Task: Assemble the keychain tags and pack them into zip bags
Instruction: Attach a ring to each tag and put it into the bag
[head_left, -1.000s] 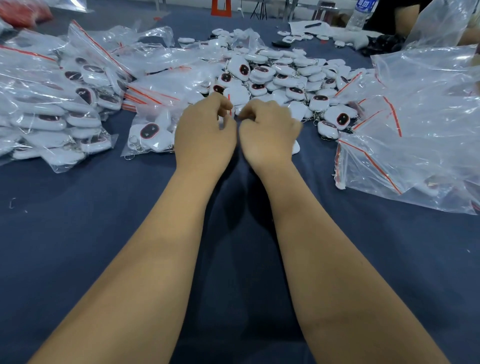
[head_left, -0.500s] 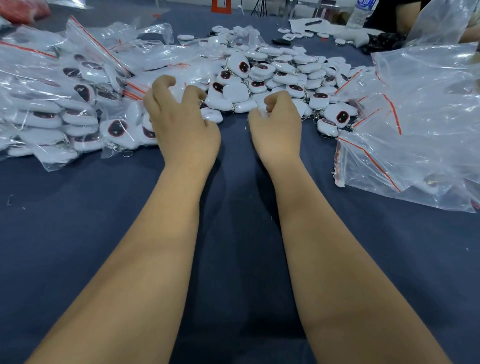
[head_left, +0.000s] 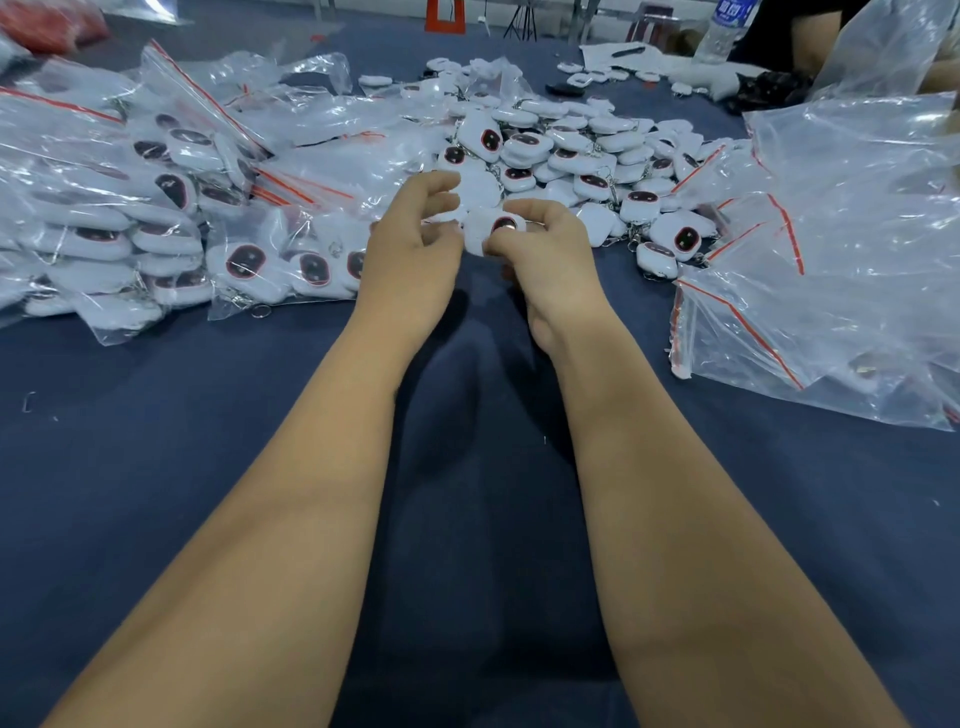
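Both hands have drawn back together from the pile: the right hand (head_left: 545, 249) now pinches a white tag (head_left: 485, 231) in its grip, above the desk (head_left: 156, 441), while the left hand (head_left: 410, 254) hovers beside it, fingers loosely spread. Loose tags (head_left: 582, 156) lie just beyond, filled bags (head_left: 130, 208) left, empty bags (head_left: 841, 234) right.

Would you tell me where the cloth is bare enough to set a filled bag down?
Bare: the near blue cloth on both sides of the forearms, below the packed bags left and the empty zip bags right. Crowded: the loose tags behind both hands.
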